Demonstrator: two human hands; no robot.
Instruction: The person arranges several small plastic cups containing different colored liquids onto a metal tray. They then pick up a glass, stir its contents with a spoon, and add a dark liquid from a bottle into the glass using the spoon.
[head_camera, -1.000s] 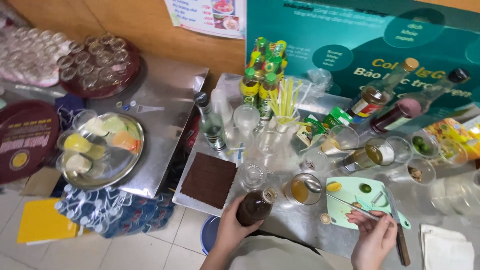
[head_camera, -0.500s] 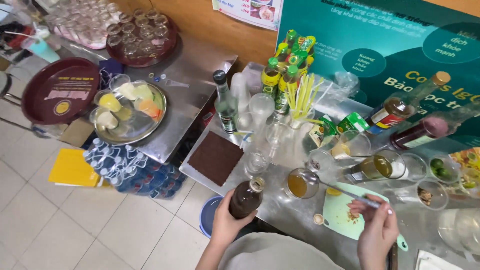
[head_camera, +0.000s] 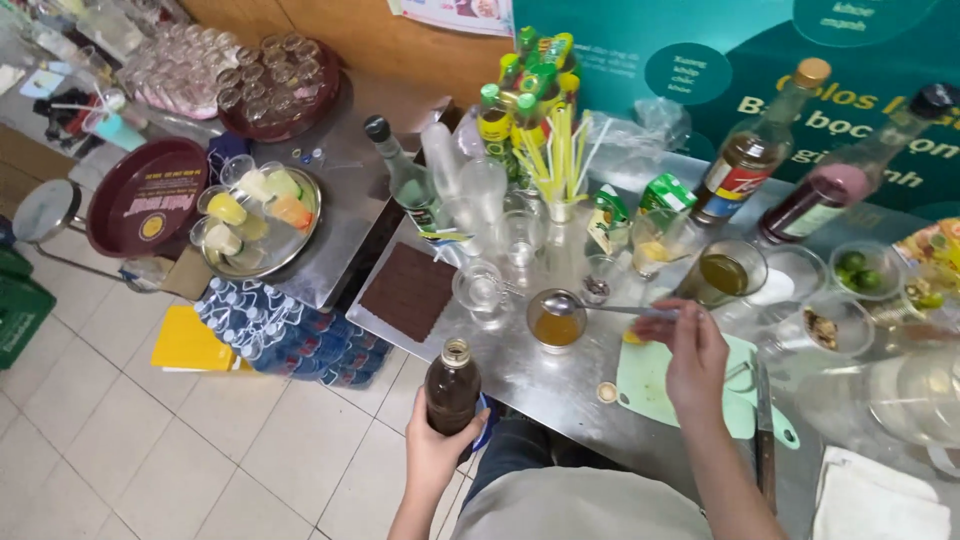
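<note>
Seen from above, a person stands at a crowded steel surface (head_camera: 520, 375). Nearest, the left hand (head_camera: 437, 452) has its fingers wrapped around a small brown bottle (head_camera: 452, 388), uncapped and upright, held off the front edge of the surface over the tiled floor. A small cap (head_camera: 606, 392) lies loose beside a mint green cutting board (head_camera: 655, 385). The right hand (head_camera: 692, 352) has its fingers pinched closed on the handle of a metal spoon (head_camera: 590, 308), whose bowl sits over a small glass of amber liquid (head_camera: 556, 322). Just beyond stand empty glasses (head_camera: 500, 240), yellow straws (head_camera: 562, 152), a tall clear bottle (head_camera: 405, 180) and syrup bottles (head_camera: 752, 150).

Risks, as a judgement: the open bottle could slop or slip and fall to the floor; the spoon could tip the small glass, or drip across the surface; a reaching arm could knock the close-packed glasses
</note>
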